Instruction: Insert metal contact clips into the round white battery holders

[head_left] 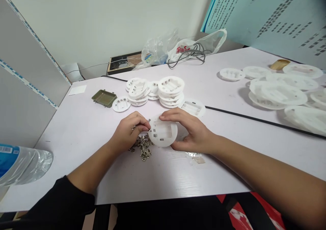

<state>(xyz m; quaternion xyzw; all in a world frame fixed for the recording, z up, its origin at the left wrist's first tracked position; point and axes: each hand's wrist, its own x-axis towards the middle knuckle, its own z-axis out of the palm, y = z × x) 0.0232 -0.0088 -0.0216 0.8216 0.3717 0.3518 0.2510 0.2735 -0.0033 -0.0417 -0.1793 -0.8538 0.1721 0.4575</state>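
Observation:
My right hand grips a round white plastic battery holder by its right side, thumb below and fingers over the top edge. The holder is tilted, with slots facing me and small metal pieces set along its left part. At its left edge, my left hand pinches a small metal contact, mostly hidden by the fingertips. Under and beside the left hand lies a pile of small metal contacts. Just behind the hands stand stacks of similar white discs, several with metal contacts in them.
An olive-green tray sits at left. More white discs are heaped at right, beyond a black strip. A large water bottle lies at the left edge. Plastic bags and a dark cable lie at the back.

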